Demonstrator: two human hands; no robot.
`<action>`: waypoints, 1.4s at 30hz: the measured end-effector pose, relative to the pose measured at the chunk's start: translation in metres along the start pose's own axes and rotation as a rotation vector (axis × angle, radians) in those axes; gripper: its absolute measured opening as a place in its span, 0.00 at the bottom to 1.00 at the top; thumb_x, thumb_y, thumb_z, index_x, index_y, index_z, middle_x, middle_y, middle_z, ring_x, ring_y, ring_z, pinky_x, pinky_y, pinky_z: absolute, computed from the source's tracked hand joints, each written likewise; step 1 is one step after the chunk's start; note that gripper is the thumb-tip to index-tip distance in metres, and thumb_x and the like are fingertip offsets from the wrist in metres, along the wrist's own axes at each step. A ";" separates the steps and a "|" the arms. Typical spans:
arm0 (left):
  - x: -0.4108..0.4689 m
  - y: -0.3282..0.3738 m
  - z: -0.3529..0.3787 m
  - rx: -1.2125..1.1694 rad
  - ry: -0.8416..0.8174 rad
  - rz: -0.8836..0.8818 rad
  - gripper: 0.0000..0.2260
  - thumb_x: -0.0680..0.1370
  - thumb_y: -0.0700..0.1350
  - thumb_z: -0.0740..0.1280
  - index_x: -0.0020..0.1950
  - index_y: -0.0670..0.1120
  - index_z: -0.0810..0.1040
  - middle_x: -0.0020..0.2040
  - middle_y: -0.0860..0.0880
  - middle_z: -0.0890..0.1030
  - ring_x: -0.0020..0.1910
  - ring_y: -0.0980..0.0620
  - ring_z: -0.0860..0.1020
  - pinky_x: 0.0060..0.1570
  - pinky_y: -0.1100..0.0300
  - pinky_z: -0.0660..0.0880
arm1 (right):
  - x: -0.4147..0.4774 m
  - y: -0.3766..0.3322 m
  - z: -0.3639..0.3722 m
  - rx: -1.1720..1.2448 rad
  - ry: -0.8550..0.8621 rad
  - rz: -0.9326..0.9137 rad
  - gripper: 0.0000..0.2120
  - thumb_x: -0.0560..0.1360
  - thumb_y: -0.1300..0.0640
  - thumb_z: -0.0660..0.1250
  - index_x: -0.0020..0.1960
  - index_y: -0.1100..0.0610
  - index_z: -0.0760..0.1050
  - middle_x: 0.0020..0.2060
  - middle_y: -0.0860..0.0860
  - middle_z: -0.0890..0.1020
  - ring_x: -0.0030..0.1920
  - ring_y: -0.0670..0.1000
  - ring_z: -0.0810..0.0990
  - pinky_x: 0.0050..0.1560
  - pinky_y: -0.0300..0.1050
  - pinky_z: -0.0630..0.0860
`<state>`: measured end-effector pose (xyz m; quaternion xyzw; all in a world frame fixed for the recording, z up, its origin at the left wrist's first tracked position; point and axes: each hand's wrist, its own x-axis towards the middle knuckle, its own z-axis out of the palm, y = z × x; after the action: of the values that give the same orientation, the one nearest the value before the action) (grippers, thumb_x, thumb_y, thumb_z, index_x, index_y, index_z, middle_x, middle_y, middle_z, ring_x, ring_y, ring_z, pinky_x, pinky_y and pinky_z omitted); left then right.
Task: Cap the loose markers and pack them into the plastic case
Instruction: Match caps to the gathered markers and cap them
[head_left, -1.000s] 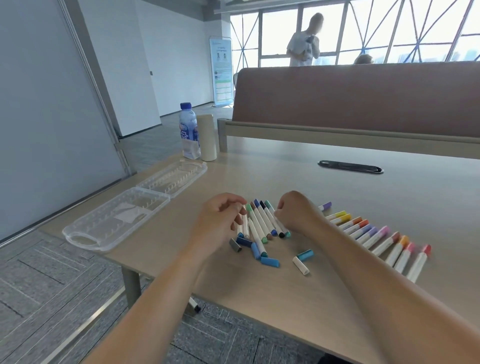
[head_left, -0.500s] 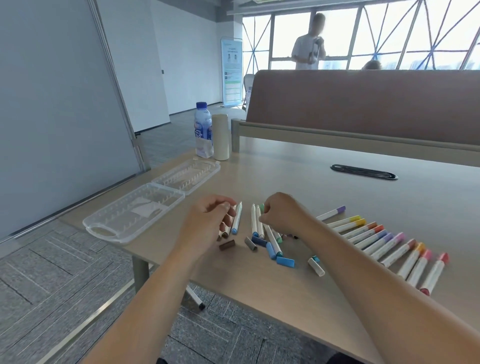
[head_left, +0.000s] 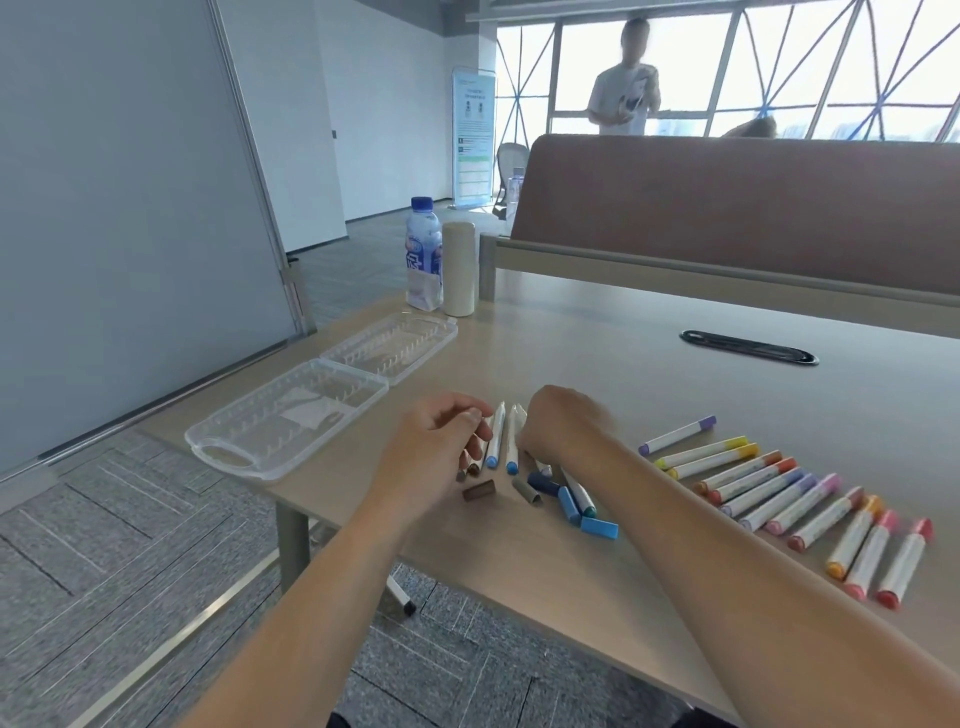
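Several uncapped white markers (head_left: 493, 439) lie in a bunch at the table's middle, tips toward me. My left hand (head_left: 434, 452) curls its fingers round two of them, whose brown and grey tips (head_left: 467, 472) poke out below. My right hand (head_left: 563, 426) is curled over the bunch's right side and pinches the upper end of a blue-tipped marker (head_left: 511, 447). Loose caps lie just in front: a brown cap (head_left: 479, 490), a grey cap (head_left: 525, 491), a dark blue cap (head_left: 543, 483) and light blue caps (head_left: 599, 527). The clear plastic case (head_left: 291, 421) lies open at the left with nothing in it.
A row of capped markers (head_left: 779, 493) fans out at the right beside my right forearm. A water bottle (head_left: 425, 254) and a beige cylinder (head_left: 458, 270) stand behind the case. A black cable slot (head_left: 748, 347) is set in the tabletop. A person stands far off by the window.
My left hand has drawn a few markers leftward out of the bunch, spreading it. The brown cap now lies uncovered in front of that hand. The camera has come closer.
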<state>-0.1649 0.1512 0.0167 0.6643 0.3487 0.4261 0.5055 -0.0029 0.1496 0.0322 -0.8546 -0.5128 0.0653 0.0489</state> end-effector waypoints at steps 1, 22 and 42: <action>-0.001 0.000 0.001 0.003 -0.003 -0.001 0.12 0.81 0.37 0.60 0.46 0.46 0.83 0.36 0.49 0.82 0.34 0.50 0.75 0.34 0.56 0.72 | -0.001 0.002 -0.001 0.048 0.009 -0.015 0.08 0.73 0.57 0.68 0.37 0.55 0.72 0.36 0.50 0.76 0.41 0.53 0.78 0.41 0.43 0.73; -0.021 0.019 0.122 0.987 -0.634 0.368 0.10 0.76 0.50 0.70 0.56 0.53 0.82 0.48 0.50 0.73 0.53 0.50 0.70 0.51 0.58 0.64 | -0.081 0.148 -0.038 1.063 0.089 -0.136 0.05 0.71 0.62 0.70 0.38 0.58 0.75 0.34 0.58 0.82 0.42 0.62 0.85 0.40 0.49 0.77; -0.013 0.038 0.103 -0.010 -0.133 0.047 0.08 0.80 0.39 0.66 0.53 0.47 0.83 0.41 0.49 0.85 0.34 0.59 0.76 0.39 0.64 0.72 | -0.095 0.147 -0.034 0.977 0.004 -0.281 0.07 0.76 0.61 0.68 0.53 0.57 0.74 0.43 0.59 0.84 0.34 0.53 0.76 0.38 0.46 0.76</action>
<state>-0.0740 0.0910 0.0379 0.6967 0.2966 0.3943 0.5208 0.0866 -0.0037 0.0492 -0.6549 -0.5325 0.2886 0.4521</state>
